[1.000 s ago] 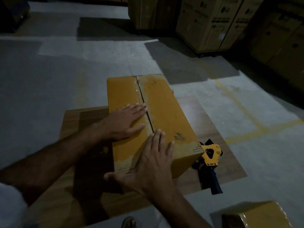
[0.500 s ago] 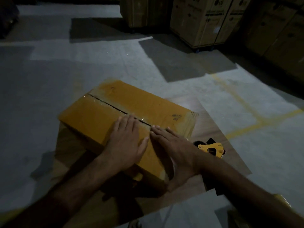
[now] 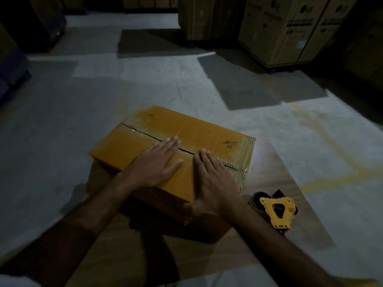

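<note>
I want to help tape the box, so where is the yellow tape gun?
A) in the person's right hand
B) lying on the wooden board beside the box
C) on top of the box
B: the tape gun lies on the wooden board right of the box; the left hand and right hand lie flat on the box.

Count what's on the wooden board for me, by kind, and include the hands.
Cardboard box: 1
Tape dispenser: 1
Hands: 2 (left hand, right hand, both flat on the box)
Total: 4
</note>
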